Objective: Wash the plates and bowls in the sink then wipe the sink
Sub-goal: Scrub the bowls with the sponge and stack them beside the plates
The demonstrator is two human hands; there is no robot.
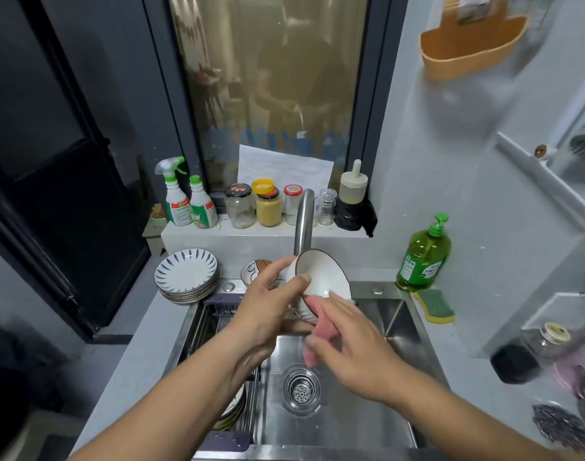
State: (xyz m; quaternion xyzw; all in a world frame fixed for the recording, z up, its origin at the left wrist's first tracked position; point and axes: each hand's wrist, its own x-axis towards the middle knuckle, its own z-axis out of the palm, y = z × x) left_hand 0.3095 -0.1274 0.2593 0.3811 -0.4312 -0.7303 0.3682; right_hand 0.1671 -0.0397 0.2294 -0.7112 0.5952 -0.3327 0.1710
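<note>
Left hand [268,311] — bowl [321,271]; right hand [361,354] — cloth [320,324]

Two hands [268,306] [356,349], one cloth [319,322], one faucet [304,217]

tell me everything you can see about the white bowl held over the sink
The bowl is white with a thin dark rim and fine ribbed lines on its outer wall; it looks like glazed ceramic. It is tilted, opening toward the camera, above the sink just in front of the faucet. The left hand grips its left rim, and the right hand holds a pink cloth against its lower edge.
</note>
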